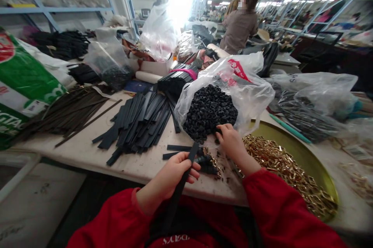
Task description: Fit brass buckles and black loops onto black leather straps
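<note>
My left hand (178, 170) is closed around a long black strap (181, 186), which slants up from my lap past the table's front edge. At the mouth of a clear plastic bag (250, 84), my right hand (229, 137) has its fingertips together at the small black loops (210, 112); a dark piece, probably a loop, shows at the fingertips. Between my hands lie several black straps with gold buckles (211, 164). To the left is a pile of loose black straps (142, 119). A round yellowish tray (317, 174) of gold metal buckles (279, 162) sits right of my right hand.
Brown strips (75, 112) and a green and white bag (26, 84) are at the left. A teal tool (291, 128) lies behind the tray, near bags of dark parts (309, 108). A person (240, 26) stands beyond the table. The table's front edge (128, 176) runs before me.
</note>
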### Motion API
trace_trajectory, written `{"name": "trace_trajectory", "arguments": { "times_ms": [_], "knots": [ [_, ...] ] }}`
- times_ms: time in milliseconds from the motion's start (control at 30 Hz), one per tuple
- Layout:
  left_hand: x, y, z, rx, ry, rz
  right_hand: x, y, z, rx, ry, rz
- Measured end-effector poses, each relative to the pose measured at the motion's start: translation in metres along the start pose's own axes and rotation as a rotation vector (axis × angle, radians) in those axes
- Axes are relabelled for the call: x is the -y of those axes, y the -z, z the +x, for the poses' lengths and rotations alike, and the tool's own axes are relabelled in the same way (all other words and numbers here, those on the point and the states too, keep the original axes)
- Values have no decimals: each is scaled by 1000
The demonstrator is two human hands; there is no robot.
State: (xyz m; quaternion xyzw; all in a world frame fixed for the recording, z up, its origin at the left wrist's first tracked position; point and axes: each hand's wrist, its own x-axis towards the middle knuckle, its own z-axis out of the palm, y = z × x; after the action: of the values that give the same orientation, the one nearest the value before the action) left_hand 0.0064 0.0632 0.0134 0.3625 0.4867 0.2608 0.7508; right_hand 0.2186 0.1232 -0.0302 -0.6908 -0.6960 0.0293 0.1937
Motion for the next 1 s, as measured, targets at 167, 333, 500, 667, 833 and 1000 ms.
{"name": "trace_trajectory", "arguments": {
  "times_ms": [167, 333, 500, 667, 833, 1000],
  "knots": [
    [-2, -2, 4, -2, 39, -114, -12, -8, 15, 101, 47, -397],
    [-1, -2, 5, 20, 50, -125, -11, -4, 12, 87, 73, -220],
    [-1, -6, -1, 49, 43, -97, 2, 12, -7, 212, -205, 617],
    [5, -8, -9, 120, -8, -80, 32, 27, -50, 337, -527, 1406],
    [19, -9, -8, 34, -221, 257, 53, 30, -74, 359, -652, 1661],
    [21, -4, -14, -55, -394, 651, 59, 29, -85, 285, -553, 1575]
  ]
}}
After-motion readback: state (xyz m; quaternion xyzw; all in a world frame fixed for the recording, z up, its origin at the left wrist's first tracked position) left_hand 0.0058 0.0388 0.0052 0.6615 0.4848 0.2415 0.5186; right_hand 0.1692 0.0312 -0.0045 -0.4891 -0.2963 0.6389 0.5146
